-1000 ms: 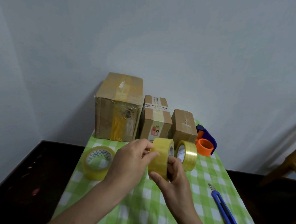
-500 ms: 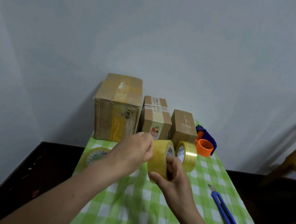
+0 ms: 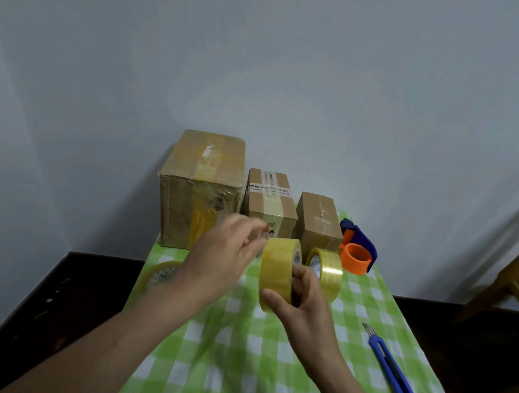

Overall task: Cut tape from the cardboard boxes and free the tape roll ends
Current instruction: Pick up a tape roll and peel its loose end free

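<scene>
My right hand (image 3: pixel 303 305) holds a yellow tape roll (image 3: pixel 276 270) upright above the checked cloth, thumb under it and fingers in its core. My left hand (image 3: pixel 227 255) is blurred just up and left of the roll, its fingertips pinched on what looks like a thin clear tape end coming off the roll. Three taped cardboard boxes stand against the wall: a large one (image 3: pixel 198 189), a medium one (image 3: pixel 270 203) and a small one (image 3: pixel 319 221). A blue utility knife (image 3: pixel 393 371) lies to the right of my hands.
A second tape roll (image 3: pixel 328 269) stands behind my right hand. A third roll (image 3: pixel 161 274) lies flat at the table's left edge, partly hidden by my left arm. A blue and orange tape dispenser (image 3: pixel 358 254) sits by the small box. A wooden chair (image 3: pixel 514 281) stands right.
My left hand has lifted off the roll's face and moved up and left, away from the roll. My right hand keeps the roll in about the same place.
</scene>
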